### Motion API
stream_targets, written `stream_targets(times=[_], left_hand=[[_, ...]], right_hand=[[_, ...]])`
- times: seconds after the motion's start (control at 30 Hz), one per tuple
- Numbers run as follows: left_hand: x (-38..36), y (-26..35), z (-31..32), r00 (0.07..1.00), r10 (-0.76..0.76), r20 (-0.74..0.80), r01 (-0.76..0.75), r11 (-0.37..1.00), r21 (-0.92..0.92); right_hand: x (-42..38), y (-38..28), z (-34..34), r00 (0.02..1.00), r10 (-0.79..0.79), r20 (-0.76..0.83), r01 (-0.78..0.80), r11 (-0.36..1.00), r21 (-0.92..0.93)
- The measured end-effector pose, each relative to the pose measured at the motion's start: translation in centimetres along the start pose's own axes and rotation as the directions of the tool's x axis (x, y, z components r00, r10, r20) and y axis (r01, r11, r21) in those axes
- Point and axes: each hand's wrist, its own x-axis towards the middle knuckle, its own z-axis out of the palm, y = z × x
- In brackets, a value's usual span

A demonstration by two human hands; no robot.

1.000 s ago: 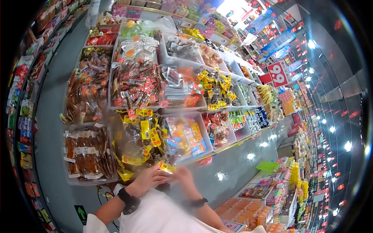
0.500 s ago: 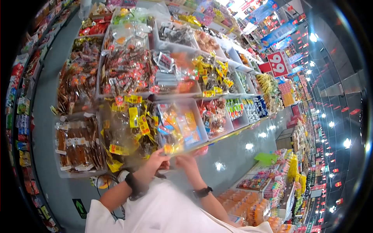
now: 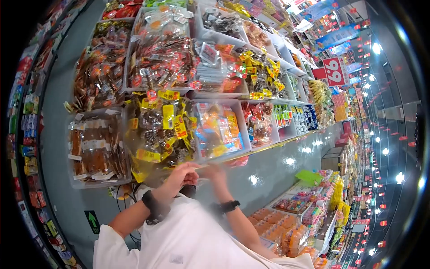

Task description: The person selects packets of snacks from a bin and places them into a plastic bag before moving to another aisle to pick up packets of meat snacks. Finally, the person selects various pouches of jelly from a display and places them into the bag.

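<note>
My left hand (image 3: pixel 178 178) is held in front of my chest, just below the near edge of a display of packaged snacks. Its fingers are curled together, and whatever may be between them is too small to make out. Close beside it, my right hand (image 3: pixel 216 176) is smeared by motion, so its fingers cannot be read. Nearest beyond the hands are a clear bin (image 3: pixel 244 134) of blue and orange packets (image 3: pixel 219 127) and a heap of yellow-labelled snack packs (image 3: pixel 168 119). A dark band circles each wrist.
A bin of brown packaged strips (image 3: pixel 96 150) stands at the left corner. A yellowish rail (image 3: pixel 277 144) edges the display. Orange packaged goods (image 3: pixel 284 231) sit at lower right. Grey floor (image 3: pixel 282 163) shows beside the display, with a green arrow sign (image 3: pixel 92 222) on the left.
The display has shifted up and slightly right in view. Both hands now sit farther from the packet bin, nearer my body. The right hand stays blurred.
</note>
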Motion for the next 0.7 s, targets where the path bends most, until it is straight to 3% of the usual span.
stream_targets(times=[0.07,0.27,0.33,0.37,0.4,0.47,0.5,0.67,0.7], left_hand=[[-1.1,0.4,-0.6,1.000,0.008,-0.023,-0.009,1.000,-0.016],[-4.6,1.0,-3.5,0.982,0.089,-0.165,-0.106,0.990,-0.096],[-5.5,1.1,-4.5,0.980,0.105,-0.169,-0.124,0.987,-0.106],[-6.1,1.3,-4.6,0.977,0.115,-0.178,-0.137,0.984,-0.112],[-7.0,1.8,-4.6,0.978,0.131,-0.160,-0.149,0.983,-0.108],[-8.0,2.3,-4.9,0.976,0.158,-0.151,-0.175,0.979,-0.104],[-8.3,2.4,-5.1,0.976,0.181,-0.125,-0.194,0.976,-0.100],[-8.6,2.7,-5.8,0.968,0.228,-0.099,-0.240,0.962,-0.127],[-8.4,2.6,-5.9,0.966,0.235,-0.107,-0.248,0.960,-0.128]], right_hand=[[-1.1,-1.7,1.7,1.000,-0.011,-0.020,0.010,0.998,-0.064],[-1.1,-4.3,7.1,0.989,-0.077,0.127,0.097,0.983,-0.159],[-0.5,-6.0,9.7,0.947,-0.284,0.153,0.307,0.939,-0.155],[0.9,-6.1,10.3,0.943,-0.300,0.146,0.323,0.930,-0.178],[2.3,-6.2,10.9,0.941,-0.299,0.161,0.325,0.928,-0.179],[5.1,-6.3,12.2,0.982,-0.149,0.114,0.158,0.985,-0.070],[6.2,-6.5,13.0,0.994,-0.087,0.069,0.097,0.983,-0.155],[6.2,-7.1,13.6,0.985,-0.142,0.094,0.163,0.951,-0.264],[5.9,-7.3,12.7,0.980,-0.170,0.106,0.189,0.962,-0.198]])
